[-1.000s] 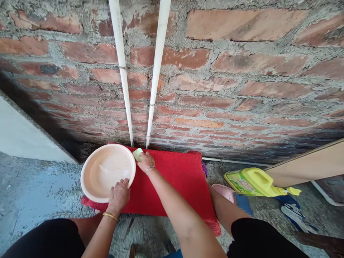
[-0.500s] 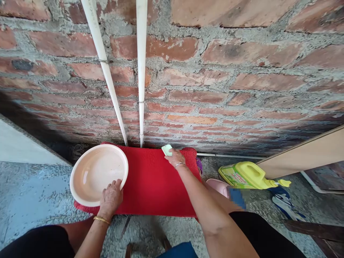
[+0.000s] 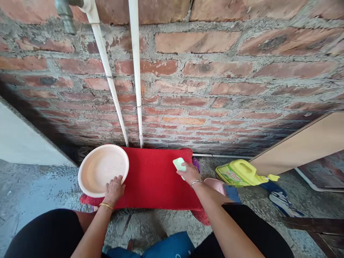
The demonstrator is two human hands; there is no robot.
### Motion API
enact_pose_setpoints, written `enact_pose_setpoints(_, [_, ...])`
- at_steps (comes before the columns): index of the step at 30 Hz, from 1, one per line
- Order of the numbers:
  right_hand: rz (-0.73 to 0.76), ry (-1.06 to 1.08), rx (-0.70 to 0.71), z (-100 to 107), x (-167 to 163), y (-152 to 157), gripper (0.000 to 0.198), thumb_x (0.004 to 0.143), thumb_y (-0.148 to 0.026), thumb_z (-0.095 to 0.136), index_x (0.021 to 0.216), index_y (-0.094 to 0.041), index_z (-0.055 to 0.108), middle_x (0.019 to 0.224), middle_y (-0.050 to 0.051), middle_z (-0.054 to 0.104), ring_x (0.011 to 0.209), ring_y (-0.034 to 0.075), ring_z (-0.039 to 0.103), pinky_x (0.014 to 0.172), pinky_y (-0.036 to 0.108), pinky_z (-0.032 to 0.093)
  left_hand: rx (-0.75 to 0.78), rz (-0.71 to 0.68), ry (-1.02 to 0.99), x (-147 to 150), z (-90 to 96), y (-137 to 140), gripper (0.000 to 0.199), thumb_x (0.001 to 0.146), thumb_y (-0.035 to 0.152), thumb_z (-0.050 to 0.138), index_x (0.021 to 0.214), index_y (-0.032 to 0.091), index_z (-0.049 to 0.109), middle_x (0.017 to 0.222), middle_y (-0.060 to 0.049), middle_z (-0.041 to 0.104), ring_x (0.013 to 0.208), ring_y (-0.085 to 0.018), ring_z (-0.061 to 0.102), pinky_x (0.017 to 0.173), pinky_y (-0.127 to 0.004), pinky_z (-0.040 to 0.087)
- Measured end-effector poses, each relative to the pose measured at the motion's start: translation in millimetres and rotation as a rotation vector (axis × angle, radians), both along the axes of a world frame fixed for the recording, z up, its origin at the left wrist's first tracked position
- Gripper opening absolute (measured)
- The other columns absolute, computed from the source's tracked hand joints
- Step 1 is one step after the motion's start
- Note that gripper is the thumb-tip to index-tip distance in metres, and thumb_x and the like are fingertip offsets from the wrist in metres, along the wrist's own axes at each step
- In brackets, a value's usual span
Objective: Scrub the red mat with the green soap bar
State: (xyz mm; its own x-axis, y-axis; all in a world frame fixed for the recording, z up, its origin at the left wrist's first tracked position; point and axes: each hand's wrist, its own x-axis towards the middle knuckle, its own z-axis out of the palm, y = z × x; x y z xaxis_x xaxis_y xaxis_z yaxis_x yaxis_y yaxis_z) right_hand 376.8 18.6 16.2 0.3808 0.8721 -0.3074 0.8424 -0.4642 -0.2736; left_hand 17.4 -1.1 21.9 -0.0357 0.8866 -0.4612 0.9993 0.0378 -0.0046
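My left hand (image 3: 114, 190) has its fingers hooked over the near right rim of a pale pink plastic basin (image 3: 103, 168). The basin rests on the left end of a red mat (image 3: 150, 179) with shaggy edges. Toward the mat's right end, my right hand (image 3: 190, 173) grips a pale green bar of soap (image 3: 178, 164), held flat over the red surface. Whether the soap touches the mat cannot be made out. Inside the basin I see only its pale wall and bottom.
Behind the mat stands a brick wall (image 3: 182, 87) with two white pipes (image 3: 136, 64). A yellow detergent jug (image 3: 239, 172) lies on the floor at right, near a pink slipper-like item (image 3: 214, 184) and blue-white gloves (image 3: 283, 200). A tan board (image 3: 298, 143) leans at right.
My right hand has moved right and nearer to me with the soap. The left hand stays at the basin's rim. The view has tilted up, bringing a tap into the upper left.
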Motion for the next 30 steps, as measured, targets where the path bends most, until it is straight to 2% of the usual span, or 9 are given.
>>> enact_pose_setpoints(4, [0.414, 0.022, -0.068, 9, -53, -28, 0.038, 0.072, -0.025, 0.071, 0.109, -0.027, 0.065, 0.108, 0.003, 0.061, 0.098, 0.020, 0.060, 0.087, 0.030, 0.043, 0.138, -0.033, 0.052, 11, 21.4, -13, 0.054, 0.089, 0.036, 0.049, 0.139, 0.021, 0.040, 0.134, -0.016, 0.051, 0.121, -0.029, 0.048, 0.096, -0.043, 0.039])
enact_pose_setpoints(6, [0.572, 0.015, -0.091, 12, -77, -43, 0.039, 0.070, -0.021, 0.068, 0.109, -0.027, 0.065, 0.113, 0.004, 0.060, 0.107, 0.022, 0.058, 0.094, 0.033, 0.040, 0.213, -0.103, 0.033, 21, 29.8, -23, 0.057, 0.089, 0.036, 0.048, 0.143, 0.021, 0.037, 0.140, -0.017, 0.046, 0.128, -0.030, 0.043, 0.102, -0.044, 0.035])
enact_pose_setpoints(8, [0.685, 0.042, -0.102, 12, -97, -56, 0.039, 0.070, -0.020, 0.066, 0.109, -0.026, 0.064, 0.116, 0.005, 0.060, 0.111, 0.023, 0.056, 0.098, 0.035, 0.037, 0.221, -0.243, -0.056, 34, 31.9, -35, 0.060, 0.089, 0.037, 0.050, 0.146, 0.024, 0.035, 0.145, -0.014, 0.042, 0.134, -0.029, 0.037, 0.109, -0.044, 0.029])
enact_pose_setpoints(11, [0.801, 0.121, -0.089, 7, -118, -73, 0.041, 0.071, -0.023, 0.064, 0.112, -0.025, 0.063, 0.121, 0.007, 0.061, 0.116, 0.026, 0.054, 0.104, 0.039, 0.035, 0.117, -0.474, -0.224, 53, 23.5, -53, 0.075, 0.083, 0.041, 0.059, 0.149, 0.030, 0.026, 0.154, -0.009, 0.031, 0.143, -0.029, 0.025, 0.114, -0.046, 0.024])
enact_pose_setpoints(14, [0.882, 0.210, -0.079, -3, -127, -83, 0.058, 0.069, -0.027, 0.067, 0.126, -0.022, 0.057, 0.132, 0.012, 0.056, 0.123, 0.029, 0.051, 0.107, 0.043, 0.034, -0.010, -0.562, -0.296, 67, 12.0, -65, 0.090, 0.078, 0.043, 0.063, 0.152, 0.028, 0.015, 0.158, -0.011, 0.025, 0.145, -0.030, 0.020, 0.114, -0.050, 0.024])
enact_pose_setpoints(16, [0.918, 0.261, -0.076, -10, -127, -86, 0.070, 0.067, -0.029, 0.069, 0.134, -0.021, 0.052, 0.138, 0.013, 0.052, 0.126, 0.030, 0.048, 0.108, 0.044, 0.034, -0.069, -0.564, -0.308, 73, 8.4, -69, 0.092, 0.079, 0.043, 0.061, 0.153, 0.024, 0.010, 0.155, -0.014, 0.031, 0.142, -0.030, 0.027, 0.114, -0.050, 0.025])
enact_pose_setpoints(20, [0.966, 0.312, -0.074, -18, -120, -87, 0.077, 0.062, -0.024, 0.071, 0.136, -0.022, 0.050, 0.135, 0.013, 0.056, 0.124, 0.030, 0.051, 0.106, 0.042, 0.038, -0.133, -0.550, -0.292, 78, 8.6, -75, 0.093, 0.081, 0.042, 0.056, 0.154, 0.018, 0.003, 0.149, -0.017, 0.039, 0.136, -0.031, 0.038, 0.112, -0.048, 0.029])
enact_pose_setpoints(23, [0.992, 0.342, -0.053, -20, -116, -89, 0.075, 0.061, -0.020, 0.069, 0.135, -0.023, 0.052, 0.132, 0.012, 0.059, 0.121, 0.028, 0.054, 0.104, 0.039, 0.040, -0.140, -0.560, -0.275, 79, 7.9, -79, 0.095, 0.080, 0.040, 0.057, 0.154, 0.018, 0.000, 0.150, -0.017, 0.037, 0.136, -0.031, 0.037, 0.113, -0.047, 0.029])
enact_pose_setpoints(30, [1.005, 0.354, -0.057, -11, -112, -89, 0.052, 0.067, -0.025, 0.070, 0.119, -0.025, 0.063, 0.118, 0.008, 0.064, 0.117, 0.027, 0.055, 0.103, 0.041, 0.038, -0.091, -0.491, -0.229, 83, -7.8, -89, 0.093, 0.077, 0.032, 0.057, 0.153, 0.017, 0.005, 0.146, -0.017, 0.041, 0.134, -0.029, 0.040, 0.110, -0.044, 0.033])
